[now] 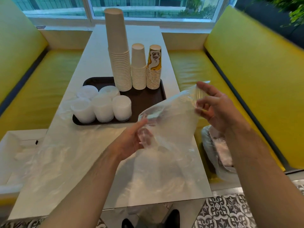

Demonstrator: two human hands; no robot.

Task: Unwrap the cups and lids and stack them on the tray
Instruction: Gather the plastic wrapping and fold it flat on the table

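Both hands hold one clear plastic wrapper (171, 116) in the air above the near half of a white table (98, 162). The right hand (217, 109) is raised at the right, pinching the wrapper's upper end between thumb and fingers. The left hand (133, 140) is lower and nearer the middle, its fingers curled round a bunched part of the same wrapper. The film stretches between the two hands and hangs loose below them. It looks empty, though the blur makes that uncertain.

Just beyond the hands, a dark brown tray (144, 99) sits on the table. At its near left stand five short stacks of white lids (102, 104), close together. At its far side stand three stacks of upside-down paper cups: a tall white cup stack (118, 51), a shorter white cup stack (139, 68) beside it, and a printed cup stack (154, 68) in yellow with a white figure. No writing can be read on any of them.

More loose clear plastic (54, 153) lies across the table's near left. Another plastic-wrapped bundle (215, 152) rests on the yellow bench seat (246, 63) at the right. A matching yellow bench (24, 71) faces it on the left. A window (148, 7) runs behind the table, and patterned black-and-white floor tiles (227, 211) show below.
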